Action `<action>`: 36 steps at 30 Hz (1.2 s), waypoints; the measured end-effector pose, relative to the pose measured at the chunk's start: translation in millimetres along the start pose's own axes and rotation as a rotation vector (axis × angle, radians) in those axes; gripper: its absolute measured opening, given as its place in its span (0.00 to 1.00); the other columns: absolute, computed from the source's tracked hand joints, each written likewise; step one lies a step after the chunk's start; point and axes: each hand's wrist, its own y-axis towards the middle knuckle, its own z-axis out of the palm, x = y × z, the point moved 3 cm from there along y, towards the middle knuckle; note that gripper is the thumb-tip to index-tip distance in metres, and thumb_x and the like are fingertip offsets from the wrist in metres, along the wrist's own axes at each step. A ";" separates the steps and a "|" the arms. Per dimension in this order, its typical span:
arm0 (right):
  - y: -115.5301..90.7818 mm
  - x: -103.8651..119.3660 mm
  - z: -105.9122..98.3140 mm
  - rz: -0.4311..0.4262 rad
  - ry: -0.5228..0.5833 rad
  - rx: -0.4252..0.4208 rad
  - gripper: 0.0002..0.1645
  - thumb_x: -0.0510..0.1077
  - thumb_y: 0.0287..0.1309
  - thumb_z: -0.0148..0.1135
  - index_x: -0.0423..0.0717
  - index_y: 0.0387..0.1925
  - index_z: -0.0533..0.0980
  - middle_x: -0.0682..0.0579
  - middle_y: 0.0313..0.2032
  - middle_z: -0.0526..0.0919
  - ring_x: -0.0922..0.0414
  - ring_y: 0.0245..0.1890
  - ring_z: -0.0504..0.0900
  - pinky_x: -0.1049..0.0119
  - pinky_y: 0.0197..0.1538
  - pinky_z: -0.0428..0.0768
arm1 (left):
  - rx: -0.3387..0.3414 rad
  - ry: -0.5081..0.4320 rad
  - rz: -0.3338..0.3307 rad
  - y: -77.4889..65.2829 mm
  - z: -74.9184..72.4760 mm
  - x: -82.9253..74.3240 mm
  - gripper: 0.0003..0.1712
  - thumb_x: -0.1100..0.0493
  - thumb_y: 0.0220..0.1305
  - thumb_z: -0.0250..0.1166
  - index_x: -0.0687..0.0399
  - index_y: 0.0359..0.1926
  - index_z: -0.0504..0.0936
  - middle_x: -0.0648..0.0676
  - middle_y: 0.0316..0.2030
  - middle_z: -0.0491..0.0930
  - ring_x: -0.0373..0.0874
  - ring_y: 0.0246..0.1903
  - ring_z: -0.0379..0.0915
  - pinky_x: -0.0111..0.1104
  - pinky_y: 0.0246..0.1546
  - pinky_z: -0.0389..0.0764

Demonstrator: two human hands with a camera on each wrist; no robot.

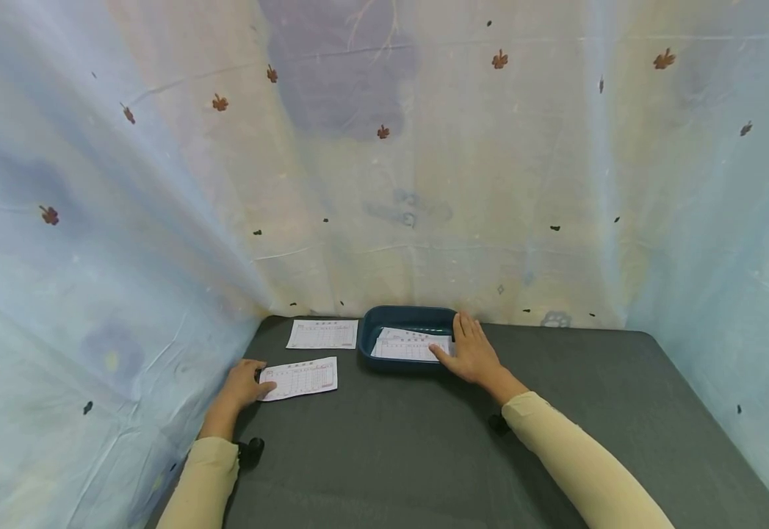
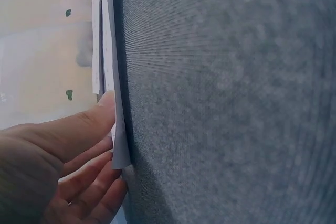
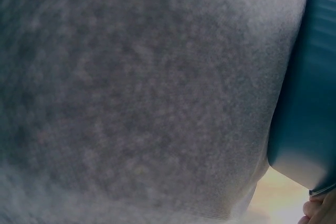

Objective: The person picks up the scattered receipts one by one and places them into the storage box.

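In the head view my left hand (image 1: 244, 383) pinches the left end of a printed paper form (image 1: 301, 378). In the left wrist view the thumb (image 2: 94, 119) lies on the form's face, with the other fingers on its far side by the grey surface. A second printed form lies flat behind it, left of a dark blue plastic tray (image 1: 407, 314). Several overlapping forms (image 1: 410, 348) lie inside this tray. My right hand (image 1: 474, 358) rests on the tray's right edge, fingers extended along the rim and thumb spread toward the forms inside.
The dark grey table (image 1: 384, 455) carries everything and extends to the right of the tray. A pale patterned curtain (image 1: 437, 184) hangs close behind the table and along both sides. In the right wrist view, the tray's outer wall (image 3: 310, 93) stands at the right.
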 end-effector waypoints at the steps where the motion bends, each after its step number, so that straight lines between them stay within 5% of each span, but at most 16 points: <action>1: -0.1 0.3 -0.2 -0.001 -0.001 -0.002 0.63 0.72 0.75 0.54 0.24 0.82 0.48 0.29 0.83 0.47 0.35 0.84 0.48 0.39 0.84 0.49 | -0.001 0.000 -0.002 -0.1 0.1 -0.1 0.35 0.60 0.70 0.73 0.82 0.67 0.72 0.83 0.68 0.65 0.80 0.69 0.60 0.66 0.71 0.65; 13: 3.9 -7.2 8.3 -0.003 0.010 0.012 0.66 0.76 0.74 0.50 0.26 0.83 0.45 0.30 0.84 0.45 0.37 0.85 0.45 0.41 0.84 0.46 | -0.058 0.020 0.049 -5.2 -1.0 -5.6 0.24 0.62 0.67 0.74 0.78 0.55 0.79 0.81 0.59 0.74 0.79 0.63 0.68 0.65 0.67 0.69; 22: 3.4 -5.1 4.0 0.004 0.005 0.009 0.65 0.74 0.75 0.51 0.26 0.83 0.45 0.30 0.84 0.45 0.36 0.85 0.45 0.41 0.84 0.46 | -0.073 0.019 0.027 -4.9 2.0 -6.8 0.22 0.61 0.68 0.74 0.73 0.53 0.79 0.76 0.56 0.77 0.72 0.58 0.73 0.64 0.61 0.73; 36: 1.2 -2.3 2.5 0.015 0.007 0.015 0.65 0.74 0.74 0.52 0.26 0.83 0.46 0.30 0.84 0.45 0.37 0.85 0.44 0.42 0.85 0.45 | -0.044 -0.041 -0.005 -3.1 0.5 -5.4 0.21 0.60 0.70 0.73 0.61 0.53 0.71 0.68 0.49 0.80 0.56 0.41 0.74 0.52 0.45 0.77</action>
